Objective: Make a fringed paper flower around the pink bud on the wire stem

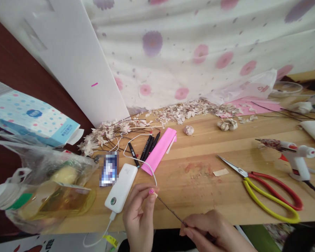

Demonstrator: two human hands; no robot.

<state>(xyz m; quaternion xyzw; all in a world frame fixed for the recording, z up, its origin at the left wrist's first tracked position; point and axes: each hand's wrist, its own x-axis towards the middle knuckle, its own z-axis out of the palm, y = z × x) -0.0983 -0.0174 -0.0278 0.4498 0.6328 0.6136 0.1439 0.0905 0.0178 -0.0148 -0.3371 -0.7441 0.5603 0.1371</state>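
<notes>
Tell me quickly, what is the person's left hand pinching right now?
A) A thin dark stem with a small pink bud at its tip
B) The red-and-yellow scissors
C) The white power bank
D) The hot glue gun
A. The left hand pinches the thin dark stem just below the small pink bud, and the right hand holds the stem further down.

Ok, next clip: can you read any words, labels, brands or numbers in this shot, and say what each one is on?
Nothing here can be read for certain.
Blue oval label on the dotted cardboard box: too small and blurred to read.
Dark and red characters on the printed sheet at the bottom edge: cut off, unreadable.
Yellow tag on the white cable: too small to read.
</notes>
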